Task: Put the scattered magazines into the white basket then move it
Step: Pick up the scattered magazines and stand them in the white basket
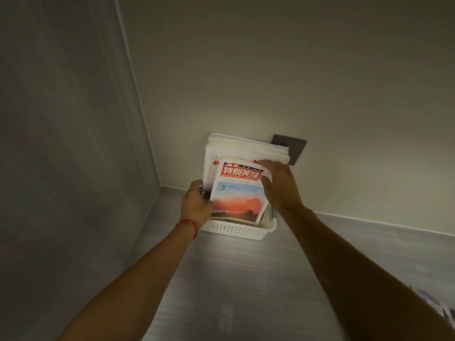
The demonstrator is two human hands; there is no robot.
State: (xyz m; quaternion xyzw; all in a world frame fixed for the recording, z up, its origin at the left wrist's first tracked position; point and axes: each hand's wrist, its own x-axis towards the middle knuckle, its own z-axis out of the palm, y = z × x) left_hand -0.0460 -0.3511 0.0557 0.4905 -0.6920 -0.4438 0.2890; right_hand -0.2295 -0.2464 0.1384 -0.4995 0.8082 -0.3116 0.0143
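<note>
The basket (237,230) is parked on the grey floor (246,279) right in the corner, tucked against the back wall (295,82) and close to the left wall (61,119). So it's boxed in behind and to the left, while open floor is seen in front of it and off to the right.

Inside, the magazines (246,148) are stood upright and leaned against the back wall, well taller than the basket's low perforated rim. An exact count can't be given, since the pages blur into one white stack. One front magazine (237,193) with a red title band and an orange sky cover is clearly made out, tilted a bit in front of the rest.

A dark square plate (295,150) is seen on the wall just behind the stack.

The left hand (195,205), a red string (188,226) on its wrist, is curled around the left edge of the stack. The right hand (279,185) is wrapped over the front magazine's top right corner.

A few more printed sheets (440,307) are left on the floor at the far right edge.
</note>
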